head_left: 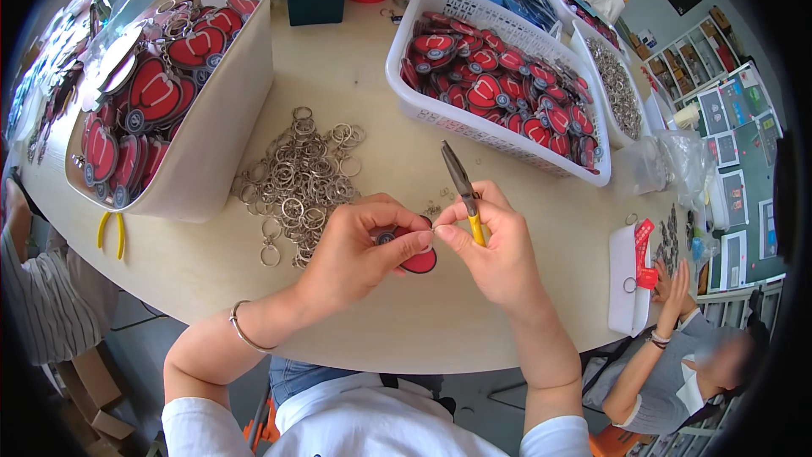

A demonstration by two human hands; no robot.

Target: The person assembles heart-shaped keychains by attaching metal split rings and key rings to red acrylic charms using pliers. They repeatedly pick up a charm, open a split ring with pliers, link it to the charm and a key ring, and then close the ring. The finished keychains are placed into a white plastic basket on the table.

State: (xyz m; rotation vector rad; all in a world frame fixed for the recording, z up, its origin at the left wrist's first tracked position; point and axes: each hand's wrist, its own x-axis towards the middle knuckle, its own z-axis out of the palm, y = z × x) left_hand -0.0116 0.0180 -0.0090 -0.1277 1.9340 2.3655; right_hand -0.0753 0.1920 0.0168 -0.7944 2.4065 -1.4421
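Observation:
My left hand (355,241) pinches a red heart-like keychain tag (420,262) with a dark edge, partly hidden by the fingers. Tucked in my right hand (501,245) is a pair of pliers (458,176) with yellow handles, its dark jaws pointing up and away. My right thumb and forefinger also meet the tag's edge, at something too small to make out. Loose metal key rings with short chains (292,190) are heaped to the left of my hands. A few tiny rings (435,206) lie just beyond my fingertips.
A tall white bin (249,76) of finished-looking tags stands left; a white basket (499,142) of red tags stands far right. Yellow-handled pliers (121,235) lie at the left table edge. A small white box (624,288) is at right, near another person's hands (674,288).

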